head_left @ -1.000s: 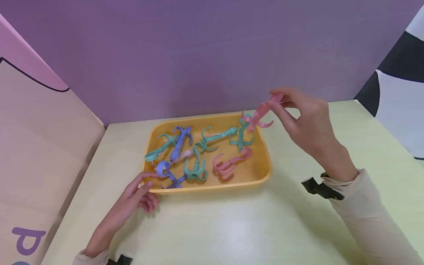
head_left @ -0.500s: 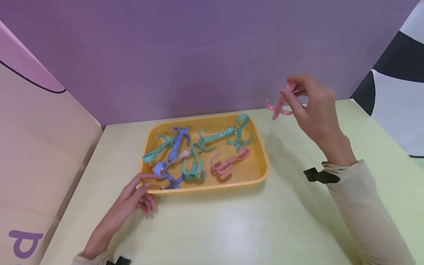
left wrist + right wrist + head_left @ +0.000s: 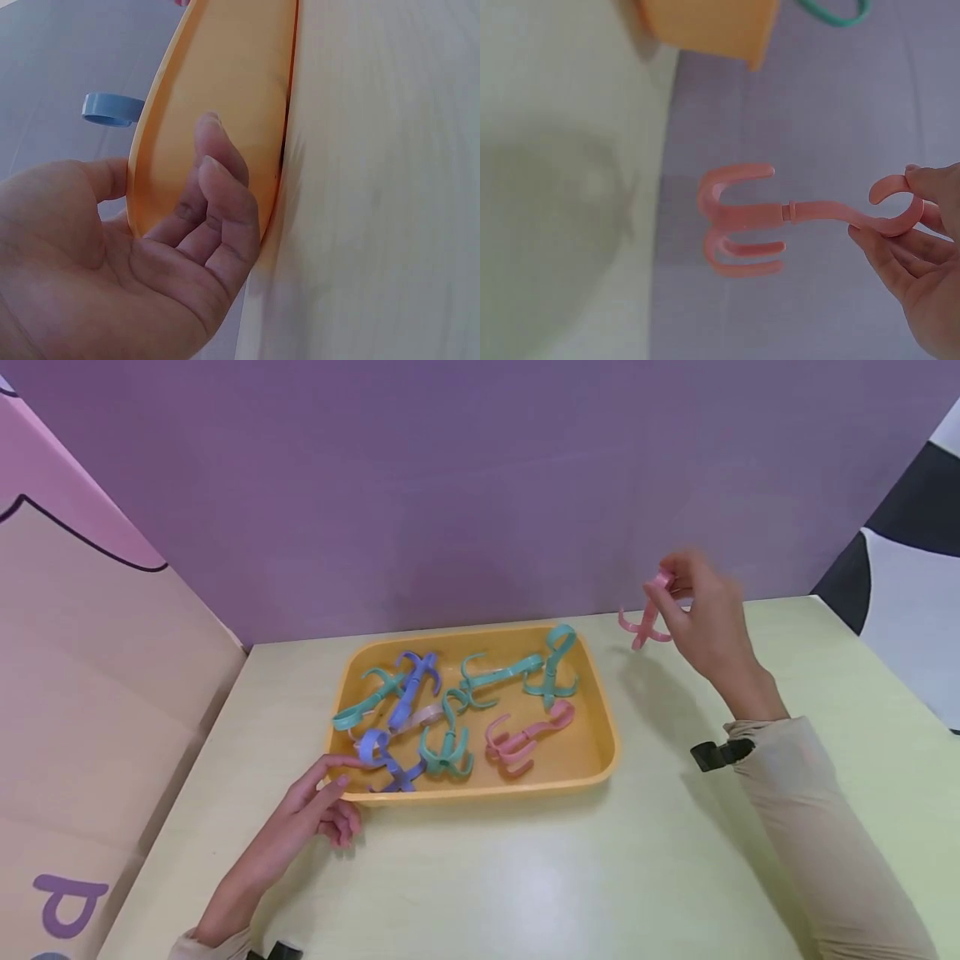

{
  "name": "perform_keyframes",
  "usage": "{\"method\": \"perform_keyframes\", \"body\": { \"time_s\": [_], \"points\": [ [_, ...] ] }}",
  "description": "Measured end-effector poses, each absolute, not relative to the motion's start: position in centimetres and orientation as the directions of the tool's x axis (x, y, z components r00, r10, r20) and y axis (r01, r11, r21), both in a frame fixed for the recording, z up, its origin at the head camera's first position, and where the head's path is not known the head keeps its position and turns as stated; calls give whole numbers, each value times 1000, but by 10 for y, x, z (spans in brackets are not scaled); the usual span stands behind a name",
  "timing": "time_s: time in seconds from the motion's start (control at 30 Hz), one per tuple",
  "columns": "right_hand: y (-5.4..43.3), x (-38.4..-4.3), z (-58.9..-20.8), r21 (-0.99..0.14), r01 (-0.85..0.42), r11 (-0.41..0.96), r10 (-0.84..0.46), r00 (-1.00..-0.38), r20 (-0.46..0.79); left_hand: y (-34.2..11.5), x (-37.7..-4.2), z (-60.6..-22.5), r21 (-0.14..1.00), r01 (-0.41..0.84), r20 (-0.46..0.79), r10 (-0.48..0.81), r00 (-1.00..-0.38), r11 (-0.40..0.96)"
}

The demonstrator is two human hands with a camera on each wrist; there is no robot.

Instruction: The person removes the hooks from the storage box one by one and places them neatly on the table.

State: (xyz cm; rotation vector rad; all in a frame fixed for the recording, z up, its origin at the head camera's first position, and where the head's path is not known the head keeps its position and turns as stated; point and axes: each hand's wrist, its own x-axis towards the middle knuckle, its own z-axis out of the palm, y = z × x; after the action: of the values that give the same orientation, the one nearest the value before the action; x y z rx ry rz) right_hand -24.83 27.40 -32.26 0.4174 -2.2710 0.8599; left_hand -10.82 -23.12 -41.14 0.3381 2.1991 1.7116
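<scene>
My right hand pinches a pink four-pronged plastic hanging hook by its curved top end. The hook hangs prongs down, above the table and just right of the tray; in the right wrist view the whole pink hook shows. My left hand holds the near left corner of a yellow plastic tray. Thumb and forefinger reach over the rim, while the other fingers curl against the outer wall. Inside lie several similar hooks: a pink one, green ones, and blue-purple ones.
Behind the tray rises a purple wall panel. A pale panel with printed shapes stands on the left, and a black and white one at the right. The light table extends in front and to the right.
The right hand has carried the pink hook from over the tray's far right corner to the right, outside the tray. The left hand stays at the tray's corner.
</scene>
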Motion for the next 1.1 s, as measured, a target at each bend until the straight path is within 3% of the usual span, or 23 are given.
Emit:
{"method": "perform_keyframes", "body": {
  "time_s": [0.57,0.77,1.1],
  "points": [
    [286,-271,-358,-553,-402,730,3,-807,591,-233,-103,-408,969,3,-95,384,-919,246],
    [287,-270,-357,-564,-373,737,-40,-856,515,-234,-101,-409,969,-9,-106,379,-919,248],
    [283,-264,-341,-507,-397,765,-91,-846,525,-233,-103,-409,971,2,-93,386,-918,240]
  ]
}}
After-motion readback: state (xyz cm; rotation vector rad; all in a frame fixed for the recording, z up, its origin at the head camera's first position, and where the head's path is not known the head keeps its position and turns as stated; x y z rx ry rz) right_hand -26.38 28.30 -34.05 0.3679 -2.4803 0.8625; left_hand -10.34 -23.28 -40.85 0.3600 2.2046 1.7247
